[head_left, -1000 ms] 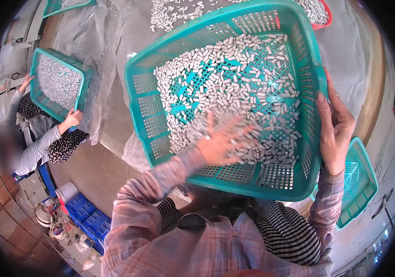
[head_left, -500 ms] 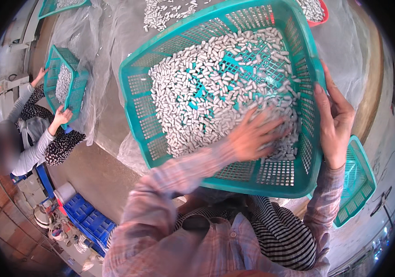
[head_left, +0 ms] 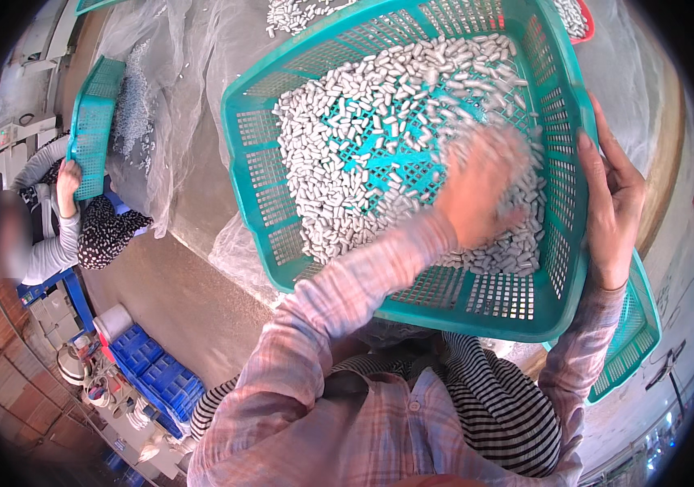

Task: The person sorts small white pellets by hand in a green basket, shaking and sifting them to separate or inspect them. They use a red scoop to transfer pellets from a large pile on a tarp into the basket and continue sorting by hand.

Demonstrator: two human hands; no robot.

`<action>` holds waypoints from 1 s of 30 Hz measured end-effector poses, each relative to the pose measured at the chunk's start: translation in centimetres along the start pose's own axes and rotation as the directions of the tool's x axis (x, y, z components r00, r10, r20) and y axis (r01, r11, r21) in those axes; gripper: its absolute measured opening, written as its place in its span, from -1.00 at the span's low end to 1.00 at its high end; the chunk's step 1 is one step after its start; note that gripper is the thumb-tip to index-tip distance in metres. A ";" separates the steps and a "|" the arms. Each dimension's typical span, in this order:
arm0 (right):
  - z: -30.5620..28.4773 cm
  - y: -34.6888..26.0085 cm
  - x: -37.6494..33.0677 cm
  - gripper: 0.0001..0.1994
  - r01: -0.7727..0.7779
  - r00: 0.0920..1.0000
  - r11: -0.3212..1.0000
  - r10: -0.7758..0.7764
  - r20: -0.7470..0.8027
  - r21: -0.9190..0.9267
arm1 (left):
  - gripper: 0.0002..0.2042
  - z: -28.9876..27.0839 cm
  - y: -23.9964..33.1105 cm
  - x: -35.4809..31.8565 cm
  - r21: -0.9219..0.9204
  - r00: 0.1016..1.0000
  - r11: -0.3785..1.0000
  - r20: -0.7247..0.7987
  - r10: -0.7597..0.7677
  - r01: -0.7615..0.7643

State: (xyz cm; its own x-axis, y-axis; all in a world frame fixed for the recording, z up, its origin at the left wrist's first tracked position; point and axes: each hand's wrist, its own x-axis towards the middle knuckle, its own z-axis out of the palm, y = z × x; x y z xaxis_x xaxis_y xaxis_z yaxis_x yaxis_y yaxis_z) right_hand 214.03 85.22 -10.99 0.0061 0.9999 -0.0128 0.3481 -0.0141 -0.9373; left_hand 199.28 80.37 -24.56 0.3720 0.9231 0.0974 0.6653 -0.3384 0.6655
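Note:
A large green plastic basket [head_left: 399, 312] with slotted sides and a mesh bottom is tilted in front of me. Many small whitish-silver, capsule-shaped pieces [head_left: 326, 191] lie in it, thinner toward the middle, where the green mesh shows. My left hand [head_left: 481, 191] reaches inside among the pieces on the right. Its fingers are blurred by motion, but the thumb stands apart from them and no grip on anything shows. My right hand [head_left: 614, 207] grips the basket's right rim, thumb along the near side and fingers beyond it.
More pieces [head_left: 302, 15] lie on the plastic-covered surface beyond the basket, near a red container [head_left: 580, 20]. Another green basket [head_left: 627, 333] is at lower right. At left, a co-worker [head_left: 47, 211] tips a green basket [head_left: 97, 122] over a heap of pieces. Blue crates [head_left: 152, 373] stand lower left.
My left hand has swept right and away from me, baring more mesh in the basket's middle. The basket has shifted slightly right. The co-worker's basket has tipped up, and pieces now lie beside it.

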 end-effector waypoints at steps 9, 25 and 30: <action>-0.9 0.6 -0.9 -0.60 -0.010 0.997 1.000 0.010 -0.070 0.001 | -0.27 -8.9 -14.9 -10.4 0.431 0.921 0.879 0.390 0.020 -0.202; -1.1 1.4 -0.9 -0.58 -0.051 0.998 0.998 0.050 -0.034 -0.043 | -0.49 2.0 -1.9 -5.6 -0.004 0.929 0.932 0.070 0.363 -0.363; -1.7 3.2 -1.6 -0.58 -0.087 0.995 0.996 0.086 -0.055 -0.024 | -0.36 -7.5 -14.2 -9.6 0.380 0.945 0.904 0.319 0.073 -0.198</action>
State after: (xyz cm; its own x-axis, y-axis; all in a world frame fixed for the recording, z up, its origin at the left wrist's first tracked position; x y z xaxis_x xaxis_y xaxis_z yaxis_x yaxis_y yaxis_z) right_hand 216.77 83.56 -13.37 0.0876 0.9934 -0.0736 0.3685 -0.1010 -0.9241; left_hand 181.43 77.63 -29.42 0.6066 0.7892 -0.0957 0.7734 -0.5580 0.3009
